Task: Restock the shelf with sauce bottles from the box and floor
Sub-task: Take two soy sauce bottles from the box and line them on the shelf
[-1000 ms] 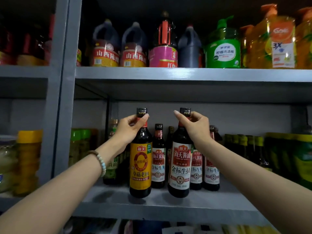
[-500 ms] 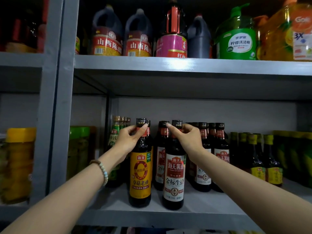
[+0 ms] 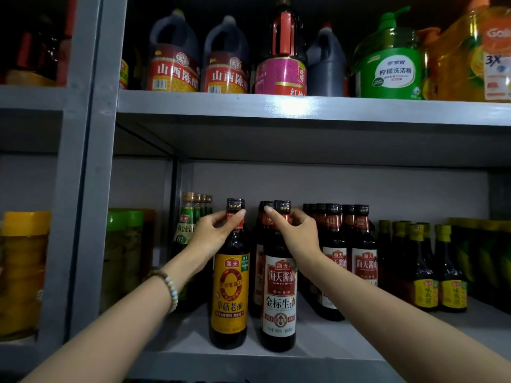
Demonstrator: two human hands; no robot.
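The left hand (image 3: 213, 234) pinches the neck of the yellow-label soy bottle (image 3: 230, 295) and the right hand (image 3: 298, 234) the white-label soy bottle (image 3: 279, 298), both standing beneath the hands near the shelf (image 3: 276, 363) lip, where a neck-high shove could topple them.

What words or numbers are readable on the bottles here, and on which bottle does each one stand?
"海天", "草菇老抽": yellow-label bottle; the left hand grips its neck.
"海天酱油", "金标生抽": white-label bottle; the right hand grips its neck.
"山西陈": left red-label jug and right red-label jug.
"柠檬洗洁精": green tub.
"3X": orange bottle.
Smaller print is too blurred to read.
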